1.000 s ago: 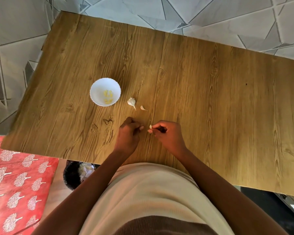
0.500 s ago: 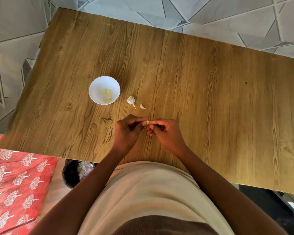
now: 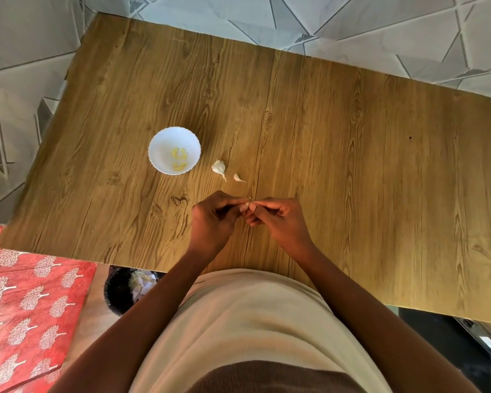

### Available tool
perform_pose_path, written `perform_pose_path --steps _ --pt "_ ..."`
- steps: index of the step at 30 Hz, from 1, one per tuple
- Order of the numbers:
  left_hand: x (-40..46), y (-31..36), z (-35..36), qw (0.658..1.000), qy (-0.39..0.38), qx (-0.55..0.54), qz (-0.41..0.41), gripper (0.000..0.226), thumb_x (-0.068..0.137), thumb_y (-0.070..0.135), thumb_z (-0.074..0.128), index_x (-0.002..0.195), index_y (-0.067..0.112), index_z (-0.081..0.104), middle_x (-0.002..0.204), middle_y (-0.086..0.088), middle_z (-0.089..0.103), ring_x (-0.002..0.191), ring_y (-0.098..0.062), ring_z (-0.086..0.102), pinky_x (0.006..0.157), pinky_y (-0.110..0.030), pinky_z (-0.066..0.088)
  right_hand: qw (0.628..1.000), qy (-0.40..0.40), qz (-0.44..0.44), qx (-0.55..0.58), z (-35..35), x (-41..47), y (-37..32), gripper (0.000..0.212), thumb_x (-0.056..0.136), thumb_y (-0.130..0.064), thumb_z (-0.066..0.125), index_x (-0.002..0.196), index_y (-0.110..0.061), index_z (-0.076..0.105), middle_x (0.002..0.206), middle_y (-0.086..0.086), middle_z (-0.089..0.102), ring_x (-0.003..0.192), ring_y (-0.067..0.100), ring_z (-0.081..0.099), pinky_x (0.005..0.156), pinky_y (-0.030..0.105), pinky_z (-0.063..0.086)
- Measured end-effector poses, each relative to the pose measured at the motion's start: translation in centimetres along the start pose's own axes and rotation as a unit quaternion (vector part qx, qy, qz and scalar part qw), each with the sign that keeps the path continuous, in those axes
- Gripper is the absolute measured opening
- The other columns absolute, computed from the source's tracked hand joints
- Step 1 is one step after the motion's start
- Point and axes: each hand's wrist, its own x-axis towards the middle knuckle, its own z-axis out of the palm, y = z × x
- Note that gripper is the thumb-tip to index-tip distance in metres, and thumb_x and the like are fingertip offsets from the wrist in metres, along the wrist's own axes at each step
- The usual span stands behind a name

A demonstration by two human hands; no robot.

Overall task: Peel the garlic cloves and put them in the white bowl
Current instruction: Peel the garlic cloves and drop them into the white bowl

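— Garlic cloves: where are they?

— Peeled ones (image 3: 179, 160) lie in the white bowl (image 3: 159, 144), left on the table (image 3: 352, 165). Right of it lie an unpeeled piece (image 3: 219, 167) and a small one (image 3: 238, 178). One clove (image 3: 247, 205) is between my hands.

— Which step?

— Peeling, I judge. My left hand (image 3: 213, 219) and right hand (image 3: 278, 219) both pinch that clove with curled fingertips.

— Next?

— Strip the skin, then carry the clove left to the bowl. The two loose pieces lie near that path; a dark bin (image 3: 119, 290) sits below the table edge.
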Motion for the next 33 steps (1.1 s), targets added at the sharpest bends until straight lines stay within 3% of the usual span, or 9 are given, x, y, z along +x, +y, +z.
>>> perform_pose_path --steps 5,11,16,21,24,29,33 --pt "0.0 0.3 0.2 1.000 0.019 0.012 -0.010 0.018 0.089 0.005 0.079 0.099 0.020 0.080 0.088 0.003 0.073 0.077 -0.024 0.072 0.065 -0.053 0.058 1.000 -0.003 0.003 0.016 0.0 0.1 -0.1 0.017 0.099 -0.001 0.062 0.107 0.003 0.076 0.095 0.006 0.079 0.078 0.024 0.075 0.071 0.033 0.061" --pt "-0.2 0.2 0.3 0.999 0.028 0.017 -0.001 0.015 0.089 0.006 0.079 0.097 0.018 0.080 0.087 0.002 0.072 0.074 -0.027 0.070 0.061 -0.054 0.056 1.000 -0.006 0.013 0.011 -0.2 0.3 -0.3 0.016 0.098 -0.002 0.064 0.105 0.002 0.078 0.091 0.010 0.078 0.073 0.028 0.072 0.067 0.036 0.060" --pt "-0.6 0.7 0.5 0.998 0.044 0.041 0.011 0.018 0.087 -0.001 0.078 0.097 0.015 0.080 0.086 0.000 0.072 0.072 -0.022 0.070 0.060 -0.051 0.056 1.000 0.012 0.012 -0.024 0.0 0.3 -0.3 0.014 0.096 -0.003 0.066 0.101 0.000 0.079 0.087 0.007 0.078 0.066 0.022 0.072 0.059 0.026 0.054" --pt "-0.7 1.1 0.7 0.997 0.055 0.054 0.005 0.018 0.087 -0.004 0.076 0.097 0.010 0.080 0.087 0.000 0.073 0.074 -0.018 0.072 0.064 -0.046 0.059 0.998 0.037 -0.007 -0.050 0.1 0.1 -0.7 0.010 0.093 -0.004 0.071 0.099 -0.005 0.079 0.080 0.006 0.077 0.064 0.018 0.072 0.060 0.024 0.056" --pt "-0.7 1.4 0.8 0.998 0.054 0.041 -0.010 0.017 0.088 -0.004 0.076 0.098 0.010 0.080 0.089 0.000 0.075 0.077 -0.017 0.074 0.068 -0.040 0.062 0.997 0.048 -0.024 -0.064 0.2 0.0 -0.8 0.011 0.092 -0.005 0.073 0.099 -0.010 0.079 0.080 0.003 0.077 0.064 0.016 0.072 0.063 0.032 0.061" --pt "-0.5 1.9 1.1 0.988 0.042 -0.063 -0.132 0.013 0.091 0.000 0.075 0.101 0.005 0.080 0.085 -0.001 0.080 0.076 -0.016 0.076 0.072 -0.025 0.060 0.995 0.064 -0.021 -0.079 0.3 -0.1 -0.9 0.008 0.090 -0.009 0.077 0.098 -0.008 0.080 0.079 -0.001 0.077 0.064 0.014 0.071 0.062 0.029 0.059" --pt "-0.5 2.2 1.0 0.984 0.032 -0.093 -0.150 0.015 0.091 0.001 0.075 0.106 0.002 0.079 0.089 -0.004 0.080 0.079 -0.016 0.077 0.073 -0.021 0.058 0.994 0.076 0.003 -0.081 0.4 -0.2 -0.7 0.008 0.091 -0.011 0.077 0.098 -0.009 0.079 0.077 0.001 0.076 0.062 0.014 0.071 0.060 0.024 0.057"
